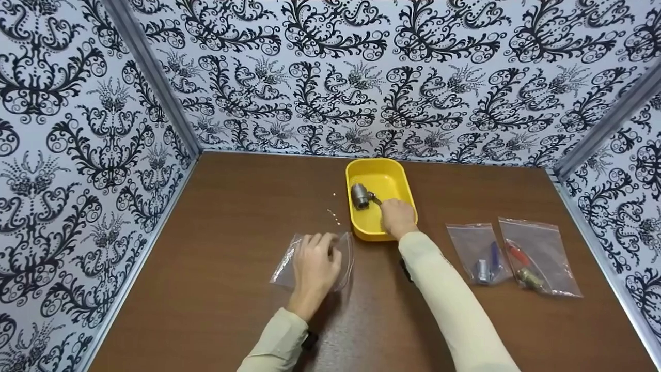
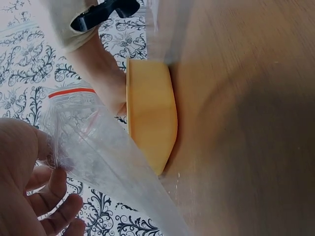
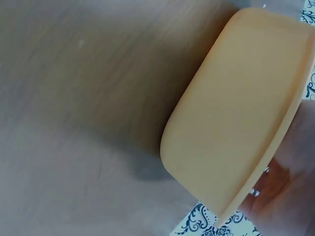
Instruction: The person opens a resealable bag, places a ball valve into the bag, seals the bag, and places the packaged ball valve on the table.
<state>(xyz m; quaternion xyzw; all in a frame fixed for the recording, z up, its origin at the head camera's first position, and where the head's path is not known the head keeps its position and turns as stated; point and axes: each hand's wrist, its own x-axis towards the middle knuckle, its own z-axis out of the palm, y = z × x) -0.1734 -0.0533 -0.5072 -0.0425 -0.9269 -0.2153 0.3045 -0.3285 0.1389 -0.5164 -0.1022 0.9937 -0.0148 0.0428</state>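
My left hand [image 1: 316,263] pinches a clear zip bag [image 1: 284,263] above the table; in the left wrist view, the bag [image 2: 108,142] hangs from thumb and fingers and shows a red strip along its top. My right hand [image 1: 398,218] reaches over the near right rim of a yellow plastic tray [image 1: 379,236]. Its fingers hold the lever of a grey metal ball valve [image 1: 360,196], whose body is inside the tray at the left. The tray wall [image 3: 236,113] hides the valve in the right wrist view, where part of the right hand [image 3: 288,187] shows beyond the rim.
Right of the tray lie two clear zip bags. One bag [image 1: 467,240] holds a blue piece and a silver metal fitting; the other bag [image 1: 552,253] holds a red-handled brass-coloured valve. Small white bits [image 1: 334,216] lie left of the tray. Patterned walls [image 1: 330,77] enclose the brown table [image 1: 217,232].
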